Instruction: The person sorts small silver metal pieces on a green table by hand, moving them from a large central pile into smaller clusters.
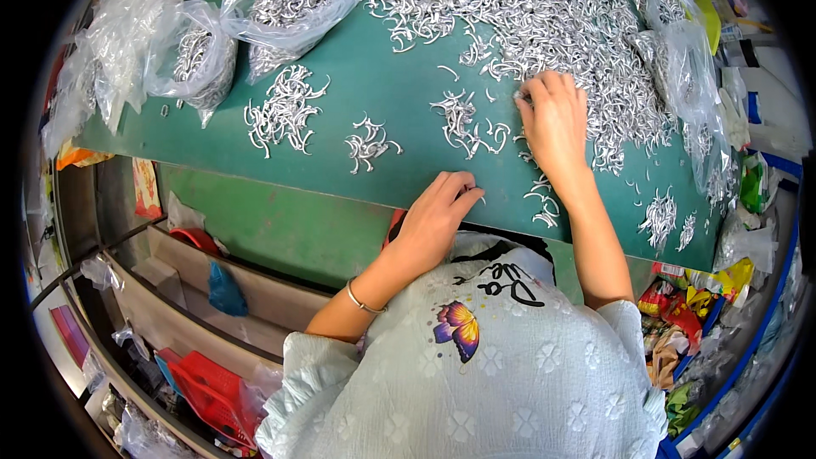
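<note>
A large heap of small curved silver metal pieces covers the far right of the green tabletop. At the heap's near left edge is my right hand, its fingers bent down and closed; whatever they grip is hidden. My left hand rests at the table's front edge with thumb and fingers curled together. A tiny silver bit shows by its fingertips, too small to name. Between the hands and to the left lie small groups of the pieces: one cluster, a smaller one and a bigger one.
Clear plastic bags of silver pieces stand at the back left, with another plastic bag on the right. Small clusters sit near the front right edge. Below are a shelf frame, a red basket and colourful packets.
</note>
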`<state>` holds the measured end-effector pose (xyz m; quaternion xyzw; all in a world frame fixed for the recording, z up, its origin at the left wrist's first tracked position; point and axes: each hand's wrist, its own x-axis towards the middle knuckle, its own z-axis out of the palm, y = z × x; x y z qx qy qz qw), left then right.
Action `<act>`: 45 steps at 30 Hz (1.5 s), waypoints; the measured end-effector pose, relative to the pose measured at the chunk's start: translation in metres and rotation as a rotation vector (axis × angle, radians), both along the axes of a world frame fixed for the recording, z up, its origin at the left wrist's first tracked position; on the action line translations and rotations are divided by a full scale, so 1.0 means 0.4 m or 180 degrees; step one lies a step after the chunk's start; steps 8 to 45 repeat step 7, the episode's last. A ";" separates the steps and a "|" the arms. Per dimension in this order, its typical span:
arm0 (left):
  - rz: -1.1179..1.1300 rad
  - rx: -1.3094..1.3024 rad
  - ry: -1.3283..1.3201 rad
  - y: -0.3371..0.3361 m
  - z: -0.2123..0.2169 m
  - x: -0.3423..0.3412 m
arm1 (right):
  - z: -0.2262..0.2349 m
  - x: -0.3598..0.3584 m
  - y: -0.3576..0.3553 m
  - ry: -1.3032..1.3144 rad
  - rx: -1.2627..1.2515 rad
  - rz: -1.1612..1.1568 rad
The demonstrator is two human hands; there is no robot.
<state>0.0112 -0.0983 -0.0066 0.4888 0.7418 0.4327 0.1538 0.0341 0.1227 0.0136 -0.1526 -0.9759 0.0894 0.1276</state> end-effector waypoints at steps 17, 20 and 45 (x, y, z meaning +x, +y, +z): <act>0.0057 0.0070 0.0019 0.005 -0.003 0.002 | 0.004 -0.031 -0.040 0.0044 -0.0254 0.0302; 0.0057 0.0070 0.0019 0.005 -0.003 0.002 | 0.004 -0.031 -0.040 0.0044 -0.0254 0.0302; 0.0057 0.0070 0.0019 0.005 -0.003 0.002 | 0.004 -0.031 -0.040 0.0044 -0.0254 0.0302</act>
